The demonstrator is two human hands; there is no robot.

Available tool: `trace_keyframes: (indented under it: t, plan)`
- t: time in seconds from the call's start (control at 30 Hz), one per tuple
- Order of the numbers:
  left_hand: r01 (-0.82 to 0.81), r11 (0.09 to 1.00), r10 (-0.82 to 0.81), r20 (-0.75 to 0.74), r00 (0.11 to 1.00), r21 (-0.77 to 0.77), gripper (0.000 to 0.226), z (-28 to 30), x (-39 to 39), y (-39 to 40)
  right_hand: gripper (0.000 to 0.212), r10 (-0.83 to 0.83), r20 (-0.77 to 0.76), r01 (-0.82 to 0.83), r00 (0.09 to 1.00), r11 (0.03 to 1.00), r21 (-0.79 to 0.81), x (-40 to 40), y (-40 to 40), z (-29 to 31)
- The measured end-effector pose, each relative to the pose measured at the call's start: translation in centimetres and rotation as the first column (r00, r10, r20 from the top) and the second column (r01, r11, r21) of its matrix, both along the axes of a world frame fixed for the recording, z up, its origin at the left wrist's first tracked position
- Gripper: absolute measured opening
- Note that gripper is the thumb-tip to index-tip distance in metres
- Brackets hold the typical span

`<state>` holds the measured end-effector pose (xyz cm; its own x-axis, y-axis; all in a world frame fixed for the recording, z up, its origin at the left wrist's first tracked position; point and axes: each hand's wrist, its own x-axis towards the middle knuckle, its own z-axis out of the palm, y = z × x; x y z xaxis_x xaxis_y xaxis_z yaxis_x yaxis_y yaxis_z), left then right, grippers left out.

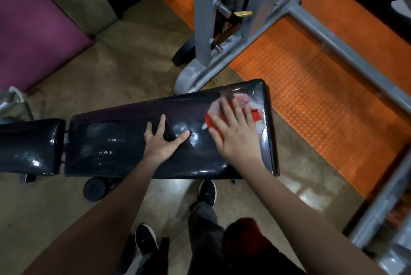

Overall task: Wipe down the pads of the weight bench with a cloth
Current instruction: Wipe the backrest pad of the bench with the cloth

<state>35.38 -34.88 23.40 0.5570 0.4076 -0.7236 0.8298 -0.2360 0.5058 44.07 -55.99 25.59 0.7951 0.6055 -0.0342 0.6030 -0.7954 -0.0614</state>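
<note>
Both hands lie flat on the long pad (138,141): left hand (161,139) spread, bracing; right hand (233,132) pressing the red cloth (255,115) near its right edge. Cloth could bunch or slide off that edge.

head cam | looks steeply down, close over bench pad (138,141) | feet at 6 o'clock | single view

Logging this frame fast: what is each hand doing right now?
Left hand: open, fingers spread flat on the long bench pad.
Right hand: open, pressing the red and white cloth onto the pad.
</note>
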Motion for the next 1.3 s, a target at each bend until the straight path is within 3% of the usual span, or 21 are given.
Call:
trace_keyframes:
  t: [0.13,0.27,0.43,0.57,0.63,0.7,0.83,0.97,1.1,1.2,1.3]
  plan:
    - [0.015,1.000,-0.015,0.024,1.000,-0.003,0.099,-0.4,-0.4,0.3,0.045,0.175,-0.052,-0.174,0.983,0.984,0.034,-2.2,-5.2,1.2]
    - [0.005,0.999,-0.009,0.072,0.997,0.050,0.094,-0.6,-1.7,0.8,0.047,0.078,-0.059,-0.078,0.995,0.997,0.011,1.6,-5.8,2.2]
    - [-0.135,0.990,0.133,0.034,0.990,0.037,0.104,-1.2,-3.6,0.9,0.050,-0.111,-0.005,0.111,0.994,0.994,-0.009,5.6,3.7,0.0]
    - [-0.192,0.981,0.192,-0.010,0.981,0.035,0.106,-2.0,-5.1,1.6,0.049,0.131,-0.026,-0.133,0.991,0.988,-0.084,0.9,7.2,-2.0]
    - [-0.211,0.977,0.212,-0.036,0.977,0.026,0.108,-2.4,-5.5,1.9,0.048,0.289,-0.060,-0.293,0.955,0.954,-0.068,-0.2,5.5,-1.9]
    - [-0.220,0.975,0.220,-0.050,0.974,0.016,0.109,-2.5,-5.8,2.0,0.047,0.341,-0.080,-0.346,0.937,0.937,-0.047,0.7,2.7,-1.0]
    - [-0.207,0.978,0.207,-0.066,0.976,0.009,0.111,-2.4,-5.6,2.1,0.048,0.084,-0.035,-0.085,0.996,0.996,-0.040,5.3,-1.0,1.2]
    - [-0.220,0.975,0.220,-0.057,0.974,0.013,0.116,-2.4,-5.2,2.7,0.048,-0.067,0.015,0.068,0.998,0.996,-0.053,5.8,4.6,-0.2]
    - [-0.237,0.971,0.238,-0.068,0.969,0.022,0.125,-2.6,-5.1,3.0,0.053,0.147,-0.074,-0.154,0.986,0.983,-0.103,-0.2,8.8,-2.6]
    - [-0.276,0.961,0.277,-0.131,0.952,0.027,0.133,-2.3,-5.1,2.6,0.051,0.360,-0.170,-0.382,0.917,0.916,-0.121,-3.8,5.4,-2.0]
    - [-0.338,0.941,0.338,-0.183,0.923,0.033,0.139,-2.1,-5.4,1.9,0.049,0.426,-0.195,-0.446,0.883,0.893,-0.069,-2.8,1.0,-0.1]
